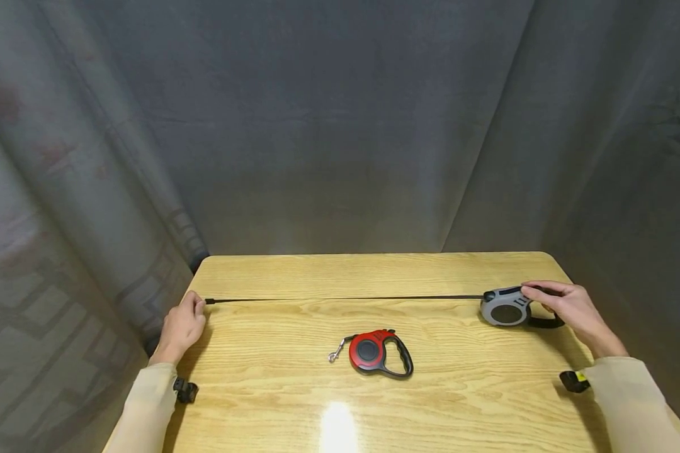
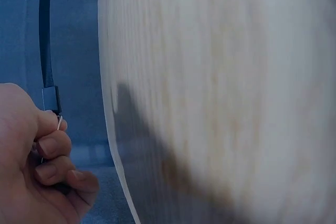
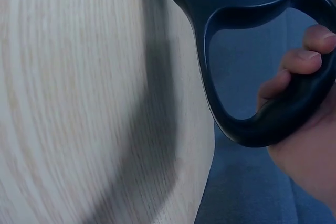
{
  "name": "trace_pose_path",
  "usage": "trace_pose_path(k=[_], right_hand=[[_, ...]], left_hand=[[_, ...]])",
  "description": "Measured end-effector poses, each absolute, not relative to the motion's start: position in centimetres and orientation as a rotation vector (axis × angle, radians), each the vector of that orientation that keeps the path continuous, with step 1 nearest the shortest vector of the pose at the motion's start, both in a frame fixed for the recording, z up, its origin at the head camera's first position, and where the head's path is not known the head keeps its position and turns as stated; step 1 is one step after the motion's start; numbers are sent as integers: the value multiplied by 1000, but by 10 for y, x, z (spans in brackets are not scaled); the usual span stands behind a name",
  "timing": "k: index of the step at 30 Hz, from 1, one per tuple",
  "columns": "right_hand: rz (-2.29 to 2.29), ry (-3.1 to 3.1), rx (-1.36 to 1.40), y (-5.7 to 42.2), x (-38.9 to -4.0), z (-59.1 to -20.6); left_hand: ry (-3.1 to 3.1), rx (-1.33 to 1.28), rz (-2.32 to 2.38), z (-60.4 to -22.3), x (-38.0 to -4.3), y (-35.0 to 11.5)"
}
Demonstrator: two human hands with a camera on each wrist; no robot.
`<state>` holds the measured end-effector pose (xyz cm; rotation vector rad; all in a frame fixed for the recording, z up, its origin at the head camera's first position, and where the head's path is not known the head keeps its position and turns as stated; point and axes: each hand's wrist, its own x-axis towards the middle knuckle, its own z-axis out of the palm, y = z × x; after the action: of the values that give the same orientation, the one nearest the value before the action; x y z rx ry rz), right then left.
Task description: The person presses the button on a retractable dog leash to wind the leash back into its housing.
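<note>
My right hand (image 1: 569, 309) grips the black handle (image 3: 299, 103) of a grey retractable dog leash (image 1: 505, 308), its fingers curled through the loop. From the casing a thin black strap (image 1: 408, 297) runs out taut to the left, across the far part of the table. At its other end my left hand (image 1: 182, 326) pinches the strap's end, just past a dark end piece (image 2: 51, 99); the clip itself is mostly hidden by the fingers. A second retractable leash (image 1: 368, 350), red with a black handle, lies between the hands, its metal clip (image 1: 334, 353) pointing left.
The wooden table (image 1: 272, 402) has rounded far corners. Grey curtains (image 1: 340, 138) hang behind it and at both sides. A small black camera is strapped at each wrist, over light sleeves (image 1: 147, 402).
</note>
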<state>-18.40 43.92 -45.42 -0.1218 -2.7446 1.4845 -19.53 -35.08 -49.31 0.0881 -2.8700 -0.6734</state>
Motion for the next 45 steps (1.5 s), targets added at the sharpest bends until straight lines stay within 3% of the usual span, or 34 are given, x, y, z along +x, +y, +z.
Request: trace_pose_path(k=[45], right_hand=[[1533,-2713,-90,421,-184,-459]], left_hand=[[-2889,106,-762,-486,-182,-357]])
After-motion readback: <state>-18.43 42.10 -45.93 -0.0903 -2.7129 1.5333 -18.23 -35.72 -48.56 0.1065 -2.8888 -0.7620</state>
